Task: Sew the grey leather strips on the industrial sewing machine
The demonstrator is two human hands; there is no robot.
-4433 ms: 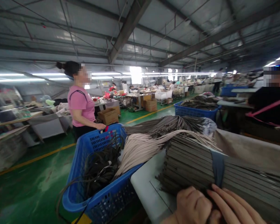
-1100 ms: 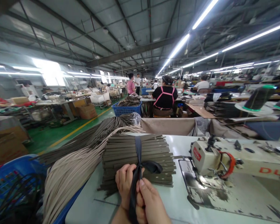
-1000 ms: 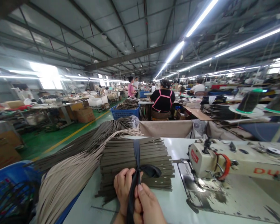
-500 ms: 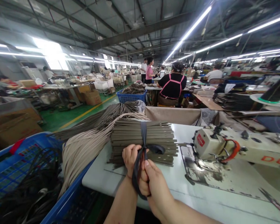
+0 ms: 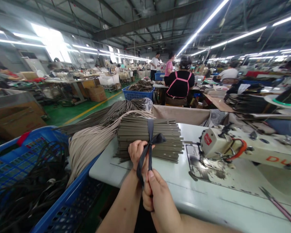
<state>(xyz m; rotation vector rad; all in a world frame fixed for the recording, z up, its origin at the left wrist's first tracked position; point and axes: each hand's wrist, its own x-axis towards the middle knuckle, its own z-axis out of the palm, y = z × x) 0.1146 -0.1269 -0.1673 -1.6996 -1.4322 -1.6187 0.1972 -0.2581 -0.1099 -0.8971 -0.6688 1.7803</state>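
Note:
On the white table lies a bundle of flat grey-brown strips (image 5: 165, 139), with a dark fabric tie (image 5: 150, 129) around its middle. The tie is knotted at the bundle's near side, and a dark loop sticks out right of the knot. My left hand (image 5: 136, 153) is closed at the knot, pinching the tie; its fingertips are partly hidden behind the dark fabric. Below it, my right hand (image 5: 157, 192) grips one tail of the tie and holds it taut toward me. Another tail hangs over my left wrist.
A sewing machine (image 5: 223, 145) stands right of the bundle, with scissors (image 5: 280, 207) near the table's right edge. Blue baskets (image 5: 50, 220) and long beige strips (image 5: 87, 145) are at the left. A person in a black top (image 5: 180, 82) sits ahead.
My right hand has drawn down and away from the knot, pulling the tail longer. The loop beside the knot has shrunk. My left hand stays at the knot.

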